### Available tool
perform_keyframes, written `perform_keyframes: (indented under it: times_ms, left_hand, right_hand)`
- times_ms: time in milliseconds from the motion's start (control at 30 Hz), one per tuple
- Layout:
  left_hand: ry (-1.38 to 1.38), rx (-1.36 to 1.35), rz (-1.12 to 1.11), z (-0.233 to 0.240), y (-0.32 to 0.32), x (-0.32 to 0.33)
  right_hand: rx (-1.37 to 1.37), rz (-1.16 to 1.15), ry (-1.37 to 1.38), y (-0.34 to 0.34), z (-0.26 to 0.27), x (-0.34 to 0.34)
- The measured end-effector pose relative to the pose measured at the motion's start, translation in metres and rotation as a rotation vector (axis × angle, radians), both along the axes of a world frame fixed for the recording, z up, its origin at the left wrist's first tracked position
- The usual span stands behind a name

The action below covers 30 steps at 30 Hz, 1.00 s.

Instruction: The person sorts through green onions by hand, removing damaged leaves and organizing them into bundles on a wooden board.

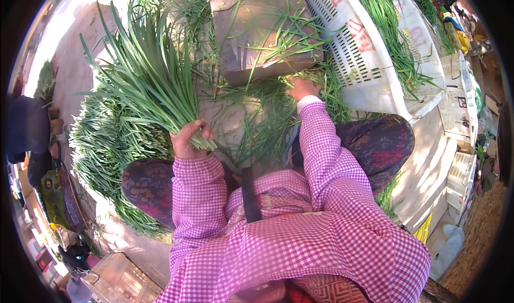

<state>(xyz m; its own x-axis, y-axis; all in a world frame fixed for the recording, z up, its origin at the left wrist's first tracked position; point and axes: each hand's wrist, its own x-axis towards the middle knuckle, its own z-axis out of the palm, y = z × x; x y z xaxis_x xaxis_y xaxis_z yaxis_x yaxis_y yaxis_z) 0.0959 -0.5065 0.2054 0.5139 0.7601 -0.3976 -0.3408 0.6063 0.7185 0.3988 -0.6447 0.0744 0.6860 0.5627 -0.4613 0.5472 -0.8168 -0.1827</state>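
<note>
A thick bunch of long green Chinese chives (150, 70) is gripped near its pale cut ends by my left hand (192, 138), its leaves fanning up and left. My right hand (303, 89) reaches forward to pale stalk trimmings (307, 76) beside the near edge of a low wooden board (257, 29); its fingertips are partly hidden among them, so a hold is not plain. Loose chive leaves (289, 37) lie scattered over the board. Left of my knee is a large heap of chives (116, 142), cut ends facing up and outwards.
White slotted plastic crates (349, 50) stand at the right, the nearest holding chives (385, 25). Fallen leaves (261, 122) cover the ground between my feet. Another crate (124, 279) is at lower left. A person in dark clothing (28, 126) is at the far left edge.
</note>
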Motion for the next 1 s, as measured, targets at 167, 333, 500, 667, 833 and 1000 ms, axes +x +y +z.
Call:
perform_keyframes:
  times_ms: [167, 333, 500, 667, 833, 1000]
  left_hand:
    - [-0.045, 0.001, 0.036, -0.002, 0.008, -0.007]
    - [-0.075, 0.019, 0.094, 0.003, 0.007, -0.011]
    - [-0.053, -0.049, 0.161, 0.012, 0.005, -0.010]
    - [-0.054, -0.026, 0.036, -0.008, 0.014, -0.019]
    - [-0.106, -0.048, 0.021, -0.007, 0.013, -0.009]
    - [-0.111, -0.034, -0.069, -0.014, 0.015, -0.003]
  right_hand:
    - [0.229, 0.370, 0.329, 0.036, 0.070, 0.005]
    - [0.816, 0.540, -0.117, 0.109, 0.118, -0.073]
    - [0.607, 0.804, -0.508, 0.182, 0.067, -0.091]
    - [0.481, 0.435, -0.512, 0.141, 0.062, -0.034]
    - [0.441, -0.095, -0.629, 0.059, 0.044, 0.018]
    - [0.505, -0.621, -0.243, 0.019, 0.060, -0.005]
